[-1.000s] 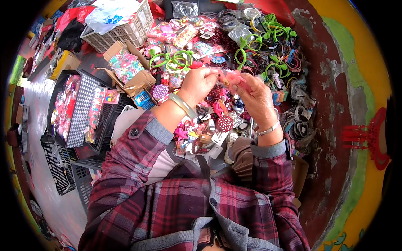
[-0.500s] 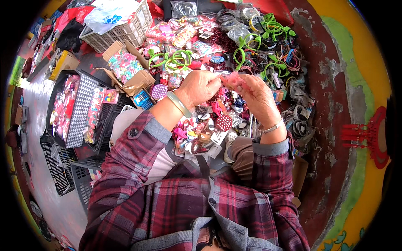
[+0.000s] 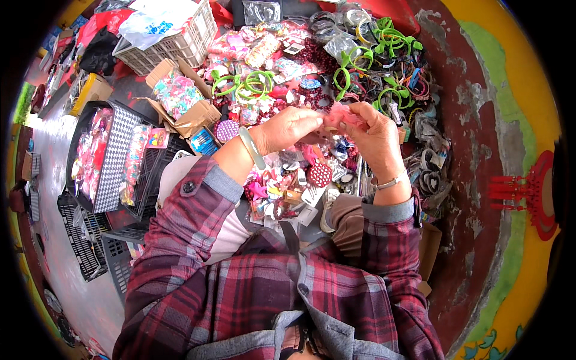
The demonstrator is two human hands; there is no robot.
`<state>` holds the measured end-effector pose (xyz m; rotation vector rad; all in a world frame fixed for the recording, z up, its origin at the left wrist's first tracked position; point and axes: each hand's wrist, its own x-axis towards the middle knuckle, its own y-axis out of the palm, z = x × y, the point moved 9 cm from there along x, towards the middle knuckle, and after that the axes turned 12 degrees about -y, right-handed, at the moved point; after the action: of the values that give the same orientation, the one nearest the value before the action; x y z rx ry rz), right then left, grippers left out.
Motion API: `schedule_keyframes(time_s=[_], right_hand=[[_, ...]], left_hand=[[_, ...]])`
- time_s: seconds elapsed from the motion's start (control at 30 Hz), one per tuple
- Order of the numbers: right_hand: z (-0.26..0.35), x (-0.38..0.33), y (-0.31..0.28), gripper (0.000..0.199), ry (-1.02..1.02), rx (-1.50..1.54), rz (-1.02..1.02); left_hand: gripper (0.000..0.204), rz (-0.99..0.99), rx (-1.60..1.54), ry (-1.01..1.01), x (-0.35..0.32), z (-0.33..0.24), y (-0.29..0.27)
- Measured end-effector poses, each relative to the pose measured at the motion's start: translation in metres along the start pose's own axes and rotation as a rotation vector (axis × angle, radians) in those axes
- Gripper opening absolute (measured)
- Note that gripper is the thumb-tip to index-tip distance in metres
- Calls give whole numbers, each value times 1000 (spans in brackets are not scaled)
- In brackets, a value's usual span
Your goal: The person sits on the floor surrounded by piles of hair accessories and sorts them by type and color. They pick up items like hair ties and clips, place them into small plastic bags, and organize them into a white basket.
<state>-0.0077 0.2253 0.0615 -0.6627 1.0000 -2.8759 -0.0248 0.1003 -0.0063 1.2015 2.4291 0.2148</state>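
My right hand pinches a gauzy pink hair ornament between thumb and fingers, above the middle of a heap of hair accessories. Close by on its left, my left hand has its fingers pressed together, tips against the pink piece's edge; what lies between them is hidden. Below the hands, a red polka-dot round piece and a bright pink bow lie among small packaged clips. Green headbands rest on the heap beyond my left hand.
At far left stands a grey crate under a white plastic bag. Nearer are an open cardboard box of packets, a houndstooth bin and black baskets. More green headbands lie far right, beside a worn red border.
My left hand has gone from a fist to straighter fingers and shifted slightly left. My right hand's fingers have drawn up and right, with the pink ornament now more upright.
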Motion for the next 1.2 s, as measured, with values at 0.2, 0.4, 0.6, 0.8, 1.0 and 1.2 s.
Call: schedule_keyframes(time_s=[0.2,0.4,0.6,0.8,1.0,1.2], right_hand=[[14,4,-6,26,-51,-232,-33],[17,3,2,23,-40,-79,64],[31,5,7,20,-180,-139,98],[21,3,4,14,-47,-113,20],[41,7,20,17,-203,-137,176],[31,5,18,17,-112,-205,127]], left_hand=[[31,132,-34,70,3,-2,12],[35,102,-119,54,5,1,9],[36,28,-110,63,-2,-4,7],[36,56,-119,89,-1,-9,10],[37,8,-79,154,2,-3,3],[43,31,-58,71,-4,-9,11]])
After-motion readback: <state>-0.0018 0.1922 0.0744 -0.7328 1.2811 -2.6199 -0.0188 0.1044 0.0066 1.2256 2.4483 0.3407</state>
